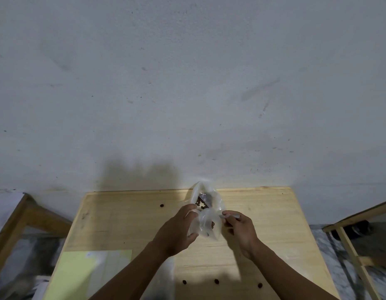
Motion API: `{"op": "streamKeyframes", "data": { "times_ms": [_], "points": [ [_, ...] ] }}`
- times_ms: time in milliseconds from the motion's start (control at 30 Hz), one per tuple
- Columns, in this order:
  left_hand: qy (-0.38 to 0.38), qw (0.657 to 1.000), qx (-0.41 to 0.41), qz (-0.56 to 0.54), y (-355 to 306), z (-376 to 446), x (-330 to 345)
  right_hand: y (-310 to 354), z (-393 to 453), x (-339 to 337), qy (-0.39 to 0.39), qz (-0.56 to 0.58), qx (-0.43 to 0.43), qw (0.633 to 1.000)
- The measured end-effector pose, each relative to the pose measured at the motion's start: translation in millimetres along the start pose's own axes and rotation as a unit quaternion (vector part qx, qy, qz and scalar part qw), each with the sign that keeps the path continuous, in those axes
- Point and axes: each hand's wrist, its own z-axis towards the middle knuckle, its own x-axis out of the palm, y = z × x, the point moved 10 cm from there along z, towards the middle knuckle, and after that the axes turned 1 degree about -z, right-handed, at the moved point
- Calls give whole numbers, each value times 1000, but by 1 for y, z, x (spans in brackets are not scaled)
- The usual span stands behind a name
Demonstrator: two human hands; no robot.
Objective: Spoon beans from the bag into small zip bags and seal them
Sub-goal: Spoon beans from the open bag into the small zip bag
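Item: my left hand (179, 229) grips the small zip bag (206, 226) above the wooden table (263, 213); right hand (239, 226) pinches what is probably a spoon handle (230, 215). Bean bag (204, 197) just behind. Risk: floppy mouth collapsing, beans spilling.

Clear zip bag (206, 226), brown beans (201, 202), pale wooden table (263, 213).

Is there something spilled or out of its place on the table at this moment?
Yes. Loose beans lie on the wooden table: one left of the big bag, three near the front edge. They look spilled, outside both bags.
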Motion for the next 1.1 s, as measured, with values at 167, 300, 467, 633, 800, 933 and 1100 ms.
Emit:
{"op": "streamKeyframes", "data": {
  "times_ms": [167, 300, 467, 633, 800, 933, 1100],
  "points": [
    [-33, 998, 42, 20, -12, -2, -15, 5, 3, -7, -42, 56, 28, 997],
    [-33, 998, 43, 23, -8, -3, -19, 9, 1, 0, -37, 74, 25, 996],
    [-36, 998, 41, 20, -3, -7, -22, 8, -3, -3, -44, 113, 43, 992],
    [-60, 997, 40, 19, -1, -14, -30, 27, -1, -19, -69, 107, 6, 992],
    [-123, 992, -25, -15, 10, -32, -40, 76, -15, -37, -73, 73, -66, 992],
    [-134, 981, -124, -61, 28, -39, -38, 120, -38, -43, -63, 56, -123, 989],
    [-154, 970, -160, -103, 17, -38, -43, 153, -72, -24, -16, -75, -222, 972]
  ]
}}
